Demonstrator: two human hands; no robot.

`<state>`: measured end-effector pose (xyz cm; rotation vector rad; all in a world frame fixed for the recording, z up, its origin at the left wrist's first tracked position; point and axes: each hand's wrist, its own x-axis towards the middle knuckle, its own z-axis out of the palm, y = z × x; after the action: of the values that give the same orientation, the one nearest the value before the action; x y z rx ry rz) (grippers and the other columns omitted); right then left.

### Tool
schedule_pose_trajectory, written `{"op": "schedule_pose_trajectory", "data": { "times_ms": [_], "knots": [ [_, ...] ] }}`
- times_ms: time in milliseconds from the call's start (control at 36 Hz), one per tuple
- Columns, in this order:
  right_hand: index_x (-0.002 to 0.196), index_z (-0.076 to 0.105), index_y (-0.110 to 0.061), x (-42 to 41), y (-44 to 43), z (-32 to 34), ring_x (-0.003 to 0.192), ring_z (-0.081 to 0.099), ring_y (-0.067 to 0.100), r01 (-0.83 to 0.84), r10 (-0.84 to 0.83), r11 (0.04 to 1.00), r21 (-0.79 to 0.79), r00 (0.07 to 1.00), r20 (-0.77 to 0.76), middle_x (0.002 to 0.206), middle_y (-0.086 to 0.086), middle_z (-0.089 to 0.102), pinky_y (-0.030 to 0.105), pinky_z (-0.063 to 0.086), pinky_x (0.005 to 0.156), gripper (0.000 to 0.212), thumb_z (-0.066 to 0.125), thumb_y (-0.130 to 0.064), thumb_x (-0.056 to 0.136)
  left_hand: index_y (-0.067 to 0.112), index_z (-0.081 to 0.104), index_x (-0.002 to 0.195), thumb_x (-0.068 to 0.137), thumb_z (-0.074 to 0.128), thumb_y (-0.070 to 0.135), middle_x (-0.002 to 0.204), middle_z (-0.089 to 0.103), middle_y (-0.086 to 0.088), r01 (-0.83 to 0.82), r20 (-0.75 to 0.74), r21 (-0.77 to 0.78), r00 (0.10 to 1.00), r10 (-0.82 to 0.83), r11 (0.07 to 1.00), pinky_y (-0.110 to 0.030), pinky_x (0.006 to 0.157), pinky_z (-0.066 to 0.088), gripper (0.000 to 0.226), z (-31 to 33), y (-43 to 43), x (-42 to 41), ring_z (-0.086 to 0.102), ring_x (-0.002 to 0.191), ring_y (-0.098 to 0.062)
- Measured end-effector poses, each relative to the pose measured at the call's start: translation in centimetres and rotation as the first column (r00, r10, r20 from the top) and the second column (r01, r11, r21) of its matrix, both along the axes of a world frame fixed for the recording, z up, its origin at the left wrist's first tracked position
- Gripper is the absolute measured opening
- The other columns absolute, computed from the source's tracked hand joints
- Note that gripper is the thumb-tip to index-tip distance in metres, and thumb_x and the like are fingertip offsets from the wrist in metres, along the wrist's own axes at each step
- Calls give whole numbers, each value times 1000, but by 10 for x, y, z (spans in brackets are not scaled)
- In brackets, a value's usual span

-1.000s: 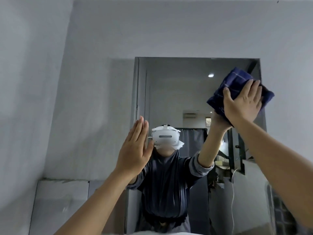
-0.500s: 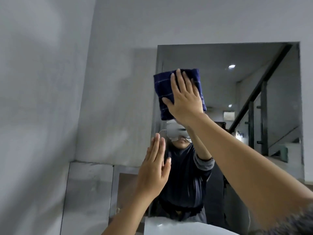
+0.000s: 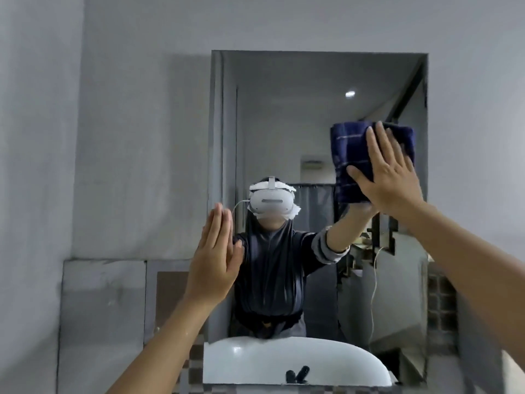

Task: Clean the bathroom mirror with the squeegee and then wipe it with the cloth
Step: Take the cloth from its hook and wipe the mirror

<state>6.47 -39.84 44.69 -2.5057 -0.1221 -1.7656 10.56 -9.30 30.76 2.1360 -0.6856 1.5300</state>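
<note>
the right hand (image 3: 390,180) pressed the folded cloth (image 3: 352,160) flat-palmed against the mirror (image 3: 284,123) near its right edge; the left hand (image 3: 214,263) was open, empty. no squeegee showed, so wiping seemed underway.

Both arms raised, right hand (image 3: 389,180) flat with fingers (image 3: 376,149) spread, left hand (image 3: 214,263) flat.

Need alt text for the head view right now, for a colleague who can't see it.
The right hand presses a folded dark blue cloth flat against the right side of the wall mirror. The left hand is raised open at the mirror's left edge, above a white sink.
</note>
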Motion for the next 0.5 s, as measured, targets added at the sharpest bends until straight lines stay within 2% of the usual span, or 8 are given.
{"op": "schedule_pose_trajectory", "data": {
  "times_ms": [56, 139, 250, 306, 361, 444, 500],
  "knots": [
    [149, -3, -21, 2, -5, -14, 145, -5, 14, -16, 6, 978, 209, 999, 47, 158, -2, -5, 39, 3, 117, 75, 35, -52, 93, 11, 7, 147, 94, 31, 33, 156, 1, -4, -3, -7, 0, 1000, 3, 1000, -24, 116, 2, 62, 0, 0, 0, -2, 143, -14],
    [149, -1, -20, 6, 4, -33, 145, -5, 16, -67, 23, 885, 461, 995, 100, 159, 0, -5, 39, 2, 118, 75, 35, -53, 92, 11, 6, 147, 93, 33, 33, 157, -1, -4, 10, -22, -18, 1000, -11, 1000, -21, 115, -1, 64, 0, -1, 0, -4, 143, -12],
    [149, -1, -16, 12, 40, -52, 145, -5, 18, -133, 27, 719, 683, 986, 164, 158, 2, -4, 38, -2, 117, 77, 36, -53, 91, 13, 4, 147, 93, 36, 32, 157, -4, -1, 59, -48, -42, 997, -61, 997, -20, 115, -1, 66, -9, 0, -4, -8, 142, -10],
    [149, -3, -15, 15, 63, -63, 145, -6, 19, -138, 21, 662, 736, 986, 167, 158, 3, -6, 39, -1, 117, 78, 34, -53, 92, 13, 3, 147, 95, 42, 29, 156, -7, 1, 79, -62, -40, 995, -82, 996, -13, 112, -4, 67, -16, 1, -7, -9, 142, -9],
    [148, -3, -14, 18, 88, -71, 145, -5, 20, -134, 16, 648, 750, 987, 162, 158, 4, -6, 40, 0, 117, 78, 33, -53, 92, 15, 0, 147, 97, 45, 26, 156, -11, 4, 98, -84, -36, 991, -101, 995, -9, 110, -5, 68, -25, 5, -11, -11, 141, -7],
    [148, -3, -12, 20, 125, -74, 145, -5, 21, -141, 32, 688, 712, 986, 164, 158, 6, -5, 40, -1, 116, 78, 34, -52, 92, 19, -5, 146, 99, 39, 32, 154, -16, 8, 106, -113, -36, 988, -109, 994, -17, 110, -2, 66, -40, 11, -15, -15, 140, -4],
    [148, -3, -11, 21, 146, -72, 145, -6, 22, -147, 62, 750, 645, 986, 153, 158, 7, -6, 38, -4, 116, 78, 35, -50, 92, 22, -7, 145, 99, 38, 35, 154, -17, 8, 97, -133, -63, 986, -104, 993, -20, 112, -3, 66, -48, 14, -16, -16, 139, -3]
  ]
}}
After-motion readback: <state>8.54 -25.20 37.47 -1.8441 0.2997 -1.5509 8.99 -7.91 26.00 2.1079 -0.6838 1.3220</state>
